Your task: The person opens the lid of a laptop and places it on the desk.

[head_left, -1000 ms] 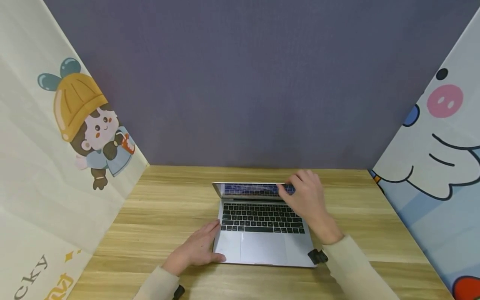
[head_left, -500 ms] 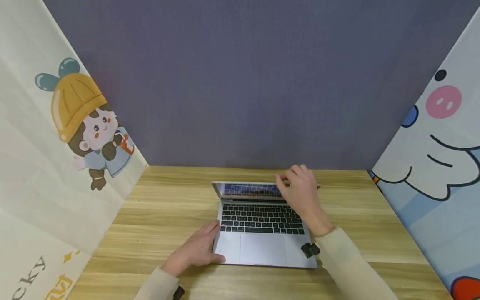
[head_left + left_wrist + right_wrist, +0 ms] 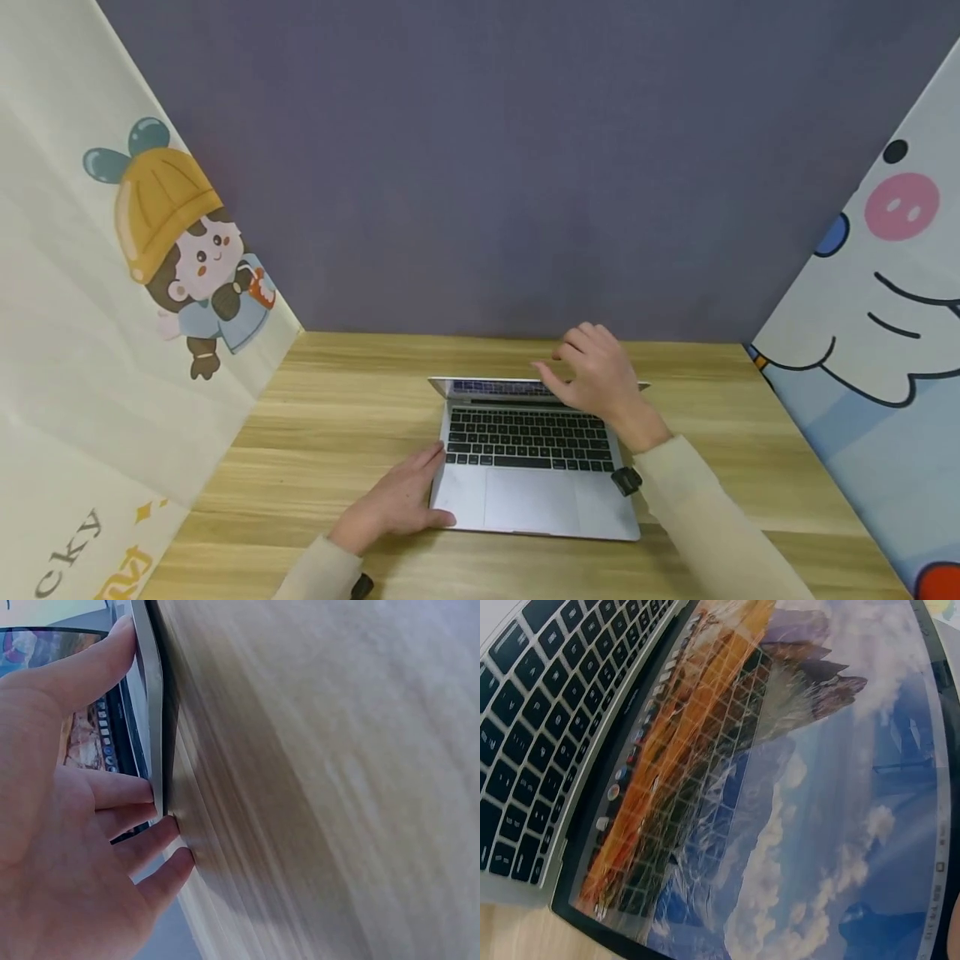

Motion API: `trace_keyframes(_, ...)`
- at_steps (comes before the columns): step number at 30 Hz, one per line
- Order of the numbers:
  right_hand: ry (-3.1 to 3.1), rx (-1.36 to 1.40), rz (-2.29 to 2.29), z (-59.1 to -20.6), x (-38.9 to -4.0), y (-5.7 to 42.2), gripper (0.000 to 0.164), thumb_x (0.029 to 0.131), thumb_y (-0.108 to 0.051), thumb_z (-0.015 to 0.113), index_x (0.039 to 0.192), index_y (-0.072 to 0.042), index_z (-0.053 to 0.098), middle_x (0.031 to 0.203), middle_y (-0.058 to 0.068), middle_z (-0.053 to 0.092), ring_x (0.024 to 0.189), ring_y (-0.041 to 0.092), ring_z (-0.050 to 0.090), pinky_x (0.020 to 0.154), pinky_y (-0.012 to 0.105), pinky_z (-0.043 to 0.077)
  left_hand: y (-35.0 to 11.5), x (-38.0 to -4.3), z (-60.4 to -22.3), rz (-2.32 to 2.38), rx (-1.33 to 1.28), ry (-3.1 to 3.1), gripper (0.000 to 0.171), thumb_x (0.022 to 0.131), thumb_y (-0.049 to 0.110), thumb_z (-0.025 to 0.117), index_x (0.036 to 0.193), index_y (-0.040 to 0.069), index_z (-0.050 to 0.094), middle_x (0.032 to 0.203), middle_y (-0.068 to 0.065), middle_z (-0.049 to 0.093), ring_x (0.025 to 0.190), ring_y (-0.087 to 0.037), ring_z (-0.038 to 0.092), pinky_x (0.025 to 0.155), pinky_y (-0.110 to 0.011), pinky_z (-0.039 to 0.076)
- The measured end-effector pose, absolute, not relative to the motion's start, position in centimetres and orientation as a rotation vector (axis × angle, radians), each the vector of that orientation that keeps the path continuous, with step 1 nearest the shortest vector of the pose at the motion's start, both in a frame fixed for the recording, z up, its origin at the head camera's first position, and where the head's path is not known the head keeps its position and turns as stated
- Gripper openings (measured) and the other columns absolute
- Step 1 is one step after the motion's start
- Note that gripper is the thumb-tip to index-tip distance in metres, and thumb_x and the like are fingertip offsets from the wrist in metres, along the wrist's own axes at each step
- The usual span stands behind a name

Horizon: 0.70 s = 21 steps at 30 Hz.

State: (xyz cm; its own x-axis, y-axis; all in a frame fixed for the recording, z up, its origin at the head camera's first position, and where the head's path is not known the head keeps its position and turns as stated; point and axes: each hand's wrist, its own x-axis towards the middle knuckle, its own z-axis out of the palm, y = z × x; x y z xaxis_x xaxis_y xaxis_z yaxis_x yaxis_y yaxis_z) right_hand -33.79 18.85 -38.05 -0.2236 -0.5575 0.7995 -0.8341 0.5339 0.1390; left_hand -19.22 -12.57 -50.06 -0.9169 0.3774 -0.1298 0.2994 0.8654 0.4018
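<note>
A silver laptop (image 3: 531, 500) with black keys lies on the table, its lid (image 3: 480, 387) raised at a steep angle and its screen lit. My left hand (image 3: 405, 496) rests along the laptop's left side, thumb at the front corner of the palm rest. In the left wrist view its fingers (image 3: 124, 791) lie loosely against the laptop's thin edge. My right hand (image 3: 596, 375) is over the right part of the lid, thumb stretched out and fingers loosely bent above the top edge. The right wrist view is filled by the lit screen (image 3: 780, 787), mirroring the keyboard (image 3: 547, 727).
The wooden table (image 3: 337, 400) runs back to a dark grey panel (image 3: 465, 167). Printed cartoon panels stand at the left (image 3: 45, 292) and right (image 3: 885, 433). Small black cameras are strapped at the cuffs.
The lid has tipped forward toward the keyboard, so less of the screen shows. My right hand has let go of the lid's edge and shifted up and left. The left hand stays put.
</note>
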Motion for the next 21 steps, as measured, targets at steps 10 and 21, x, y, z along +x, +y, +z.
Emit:
trace_keyframes(10,-1.925,1.292,0.309,-38.14,-33.75,19.15,0.050,0.098,-0.052,0.059,0.074,-0.008,0.066,0.075,0.002,0.057,0.065,0.021,0.048,0.057,0.034,0.039,-12.50,-19.07,-50.07,0.552,0.504,2.842,0.110,0.077,0.064,0.077,0.154,-0.005,0.036,0.163,-0.021,0.029,0.147,-0.040,0.032,0.118,-0.055,0.031)
trace_keyframes(21,-1.996,1.211,0.381,-38.11,-34.22,18.57,0.032,0.089,-0.036,0.076,0.077,-0.008,0.067,0.075,0.002,0.058,0.065,0.020,0.050,0.057,0.035,0.043,-12.50,-19.06,-50.07,0.555,0.505,2.843,0.110,0.078,0.063,0.076,0.153,-0.006,0.036,0.162,-0.021,0.030,0.146,-0.041,0.034,0.117,-0.056,0.032)
